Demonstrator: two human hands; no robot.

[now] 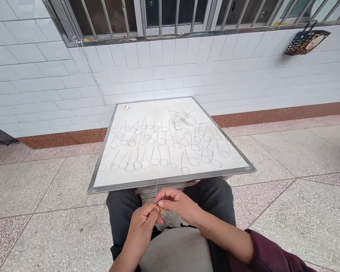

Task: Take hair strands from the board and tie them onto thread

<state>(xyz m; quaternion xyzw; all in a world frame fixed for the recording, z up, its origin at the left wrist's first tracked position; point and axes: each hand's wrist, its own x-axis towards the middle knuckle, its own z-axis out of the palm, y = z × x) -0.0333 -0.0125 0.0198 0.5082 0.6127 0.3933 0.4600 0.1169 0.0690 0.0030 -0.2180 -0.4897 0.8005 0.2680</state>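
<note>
Low over my lap, just off the near edge of the table, my two hands meet fingertip to fingertip. My left hand (pixel 145 218) pinches a thin wire (pixel 157 185), whose end sticks up towards the table edge. My right hand (pixel 177 204) closes thumb and forefinger on the same wire, right against the left fingertips. A faint loop of the wire seems to hang below the right fingers. On the white tabletop (pixel 147 109) lie several rows of thin wire loops (pixel 155 161) with long tails. Towards the back right is a tangled pile of loose wires (pixel 180 120).
A small red and white object (pixel 126 107) sits at the table's back left corner. The table has a metal edge (pixel 170 180). Beyond it stands a white tiled wall (pixel 164 71) with a barred window (pixel 175 17). A patterned bag (pixel 306 42) hangs at the right.
</note>
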